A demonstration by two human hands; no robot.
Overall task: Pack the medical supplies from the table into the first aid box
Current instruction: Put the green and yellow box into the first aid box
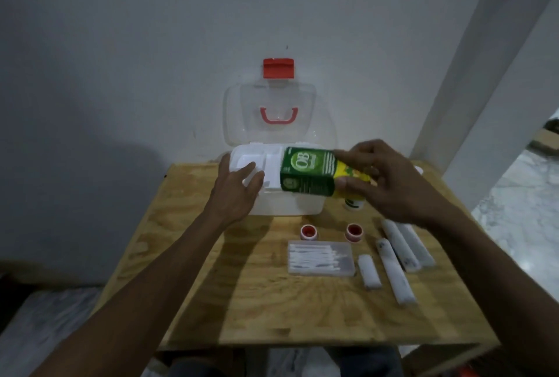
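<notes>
Plain grey-white wall is backing a raw plywood tabletop [272, 301], where packing is judged to be only beginning. A green and yellow carton [314, 172], smooth printed cardboard with squared edges, is being held in the grip of the right hand [390, 183], pinched between thumb and fingers, tilted over the right side of the first aid box [272, 204]. Whether the carton is touching the box's white tray cannot be told. Just left of the grip, the left hand [239, 192] is being rested flat, fingers spread and holding nothing, on the tray and the matte white plastic box; its clear lid [242, 122] is being kept upright behind, with red handle and latch. Nearer than the grip, everything else is being left unpacked: two red-capped pots [309, 232], a clear case of cotton swabs [320, 258], soft white wrapped rolls [396, 273], and a small bottle [354, 203] directly beneath the grip.
</notes>
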